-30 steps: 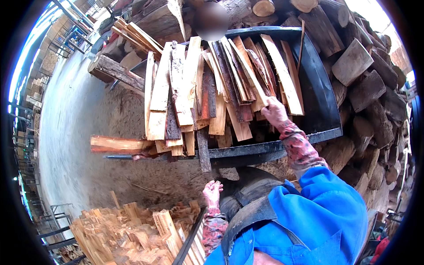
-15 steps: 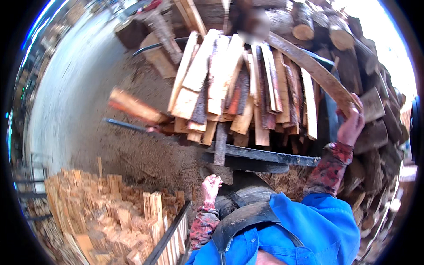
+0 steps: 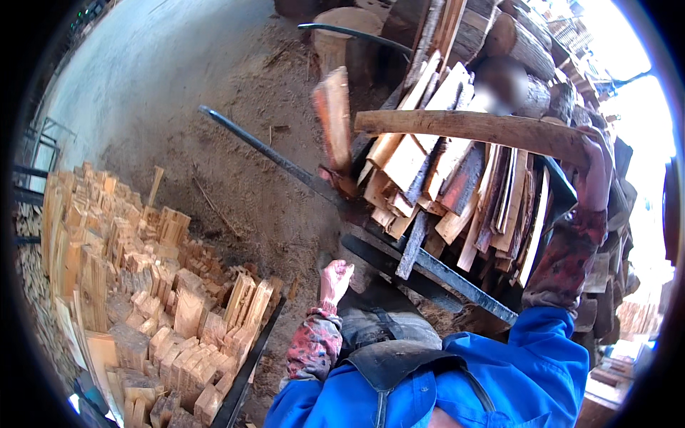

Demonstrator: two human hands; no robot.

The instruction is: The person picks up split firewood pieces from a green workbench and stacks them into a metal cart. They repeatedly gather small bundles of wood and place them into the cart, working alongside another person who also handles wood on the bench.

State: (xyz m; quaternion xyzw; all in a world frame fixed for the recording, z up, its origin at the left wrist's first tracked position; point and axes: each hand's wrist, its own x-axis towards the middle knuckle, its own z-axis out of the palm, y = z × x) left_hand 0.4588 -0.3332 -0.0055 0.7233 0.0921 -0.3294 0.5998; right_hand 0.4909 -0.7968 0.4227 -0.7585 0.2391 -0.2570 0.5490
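My right hand (image 3: 594, 175) grips the right end of a long, slightly bowed wooden plank (image 3: 471, 126). The plank lies crosswise over a pile of split wood slats (image 3: 457, 167), some edged with dark bark. The pile rests in a dark metal frame (image 3: 457, 278). Below and left of the frame, my left hand (image 3: 334, 282) is curled into a fist, apart from the wood, with nothing visible in it. A reddish split piece (image 3: 333, 118) sticks up at the pile's left side.
At the lower left stands a large bin of short cut sticks (image 3: 157, 307) with a dark rim (image 3: 250, 357). A dark bar (image 3: 264, 146) juts out left of the frame. Logs (image 3: 519, 37) are stacked behind and to the right. Debris litters the brown floor (image 3: 242, 171).
The plank has swung from a steep slant to nearly level across the pile, its far end moving left and nearer. My view has turned, and more of the stick bin shows.
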